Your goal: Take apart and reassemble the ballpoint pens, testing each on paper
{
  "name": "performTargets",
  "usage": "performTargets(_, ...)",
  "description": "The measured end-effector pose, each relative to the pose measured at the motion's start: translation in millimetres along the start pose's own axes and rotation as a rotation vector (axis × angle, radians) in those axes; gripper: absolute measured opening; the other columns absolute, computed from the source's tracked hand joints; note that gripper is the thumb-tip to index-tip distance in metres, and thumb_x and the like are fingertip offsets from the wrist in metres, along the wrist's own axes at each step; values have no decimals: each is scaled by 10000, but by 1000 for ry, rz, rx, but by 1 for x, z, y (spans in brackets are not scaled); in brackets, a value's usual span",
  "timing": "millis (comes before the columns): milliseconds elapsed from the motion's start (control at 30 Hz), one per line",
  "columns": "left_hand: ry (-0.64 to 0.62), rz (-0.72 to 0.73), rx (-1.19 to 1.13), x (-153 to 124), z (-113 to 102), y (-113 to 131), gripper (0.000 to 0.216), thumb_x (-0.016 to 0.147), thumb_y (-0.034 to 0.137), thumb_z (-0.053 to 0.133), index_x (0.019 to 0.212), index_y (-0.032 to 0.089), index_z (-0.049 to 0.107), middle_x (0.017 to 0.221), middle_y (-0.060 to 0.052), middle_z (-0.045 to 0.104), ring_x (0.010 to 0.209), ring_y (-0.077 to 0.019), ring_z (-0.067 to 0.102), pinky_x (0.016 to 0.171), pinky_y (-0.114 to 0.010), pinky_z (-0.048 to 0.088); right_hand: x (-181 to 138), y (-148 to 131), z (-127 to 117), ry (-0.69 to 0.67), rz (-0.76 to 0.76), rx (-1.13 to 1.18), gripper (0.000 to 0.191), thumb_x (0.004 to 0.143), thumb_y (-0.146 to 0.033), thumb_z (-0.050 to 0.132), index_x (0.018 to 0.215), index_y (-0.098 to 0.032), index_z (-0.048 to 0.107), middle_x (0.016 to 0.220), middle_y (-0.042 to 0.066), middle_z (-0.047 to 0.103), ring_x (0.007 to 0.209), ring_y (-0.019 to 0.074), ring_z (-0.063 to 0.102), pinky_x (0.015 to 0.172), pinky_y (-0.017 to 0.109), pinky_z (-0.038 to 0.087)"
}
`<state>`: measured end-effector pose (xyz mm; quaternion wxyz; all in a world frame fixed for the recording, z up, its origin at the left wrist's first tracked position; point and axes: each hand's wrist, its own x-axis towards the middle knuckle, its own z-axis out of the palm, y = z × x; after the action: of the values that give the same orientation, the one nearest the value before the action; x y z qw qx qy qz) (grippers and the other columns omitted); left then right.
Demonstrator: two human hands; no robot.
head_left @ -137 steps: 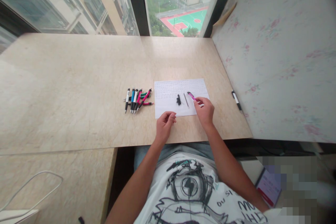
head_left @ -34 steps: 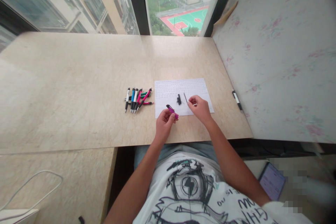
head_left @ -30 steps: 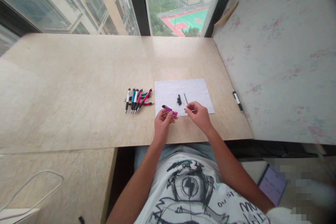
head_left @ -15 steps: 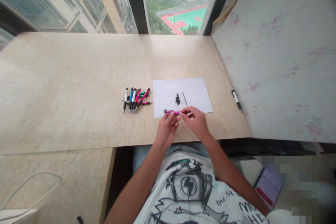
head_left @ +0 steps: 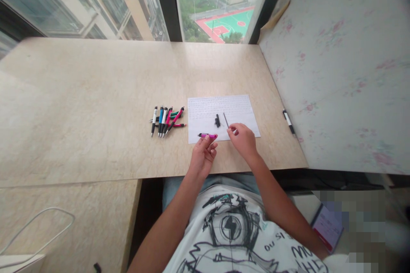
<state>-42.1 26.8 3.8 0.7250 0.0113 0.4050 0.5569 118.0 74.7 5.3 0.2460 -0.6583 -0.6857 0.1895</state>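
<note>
My left hand (head_left: pixel 203 155) is closed on a magenta pen barrel (head_left: pixel 207 135), held level over the near edge of a written sheet of paper (head_left: pixel 205 111). My right hand (head_left: pixel 244 137) hovers over the sheet's near right part, thumb and forefinger pinched close to the near end of a thin black refill (head_left: pixel 226 120); whether they touch it I cannot tell. A small black pen part (head_left: pixel 217 120) lies on the sheet beside the refill.
Several pens (head_left: pixel 166 118) in mixed colours lie in a bunch left of the sheet on the beige table (head_left: pixel 96 94). Another pen (head_left: pixel 288 121) rests against the right wall panel. A white cable (head_left: pixel 38 230) lies on the lower surface at left.
The barrel went from my right hand to my left hand. Half a second ago both hands met at the barrel; now my right hand has drawn away toward the refill.
</note>
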Motion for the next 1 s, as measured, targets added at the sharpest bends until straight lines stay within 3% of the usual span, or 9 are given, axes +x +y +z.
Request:
performTargets(233,-59,144,176,-2,2,0,322,727,352,814,888,182,593,987,-51,744,667,-73,676,499,-142,433,14,-5,11,-7,52,-364,131,907,-284,574,947,-203,671,986,106,671,861,230,619,626,297,415)
performTargets(500,-84,216,254,7,-4,-1,366,719,396,808,918,181,587,971,-67,736,667,-104,682,471,-169,390,19,-12,13,-7,123,-403,199,942,-231,478,897,-175,664,935,137,669,797,221,618,619,301,418)
performTargets(633,-77,202,204,7,-5,0,334,726,353,805,909,178,586,984,-68,735,672,-94,674,471,-157,381,19,-2,6,36,110,-246,170,931,-238,479,872,-194,632,950,124,674,912,249,613,703,327,451)
performTargets(733,-61,187,185,7,-5,3,333,725,347,805,919,187,588,982,-60,737,666,-88,669,480,-157,389,14,7,-3,22,46,16,157,913,-259,486,840,-202,612,894,89,687,860,222,625,756,337,475)
performTargets(867,-50,167,165,7,-6,5,349,719,360,811,938,200,591,996,-41,737,661,-73,667,478,-154,396,-2,9,-17,-60,49,386,149,861,-339,580,890,-205,638,825,41,698,747,185,651,693,312,516)
performTargets(1000,-42,162,160,8,-7,5,361,714,367,816,953,209,596,1014,-34,737,667,-69,669,470,-149,403,-17,4,-34,-17,73,505,195,831,-366,631,931,-208,685,900,65,708,832,207,670,692,321,554)
